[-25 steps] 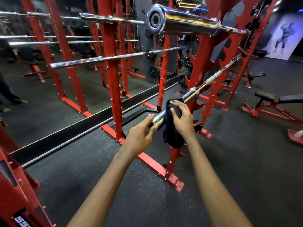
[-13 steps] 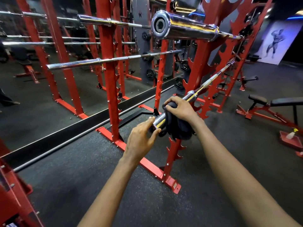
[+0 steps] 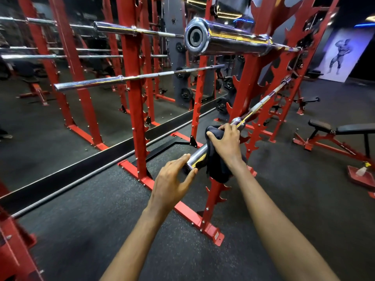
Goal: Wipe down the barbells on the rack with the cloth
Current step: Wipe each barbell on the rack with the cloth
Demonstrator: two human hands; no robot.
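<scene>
R hand [image 3: 225, 145] tight round cloth [image 3: 218, 169] on lower barbell [image 3: 197, 157] sleeve; L hand [image 3: 170, 185] slack, straight fingers [image 3: 178, 161] against bar's near end

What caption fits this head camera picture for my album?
Right hand holds a dark cloth around the lower barbell; left hand touches its end.
</scene>
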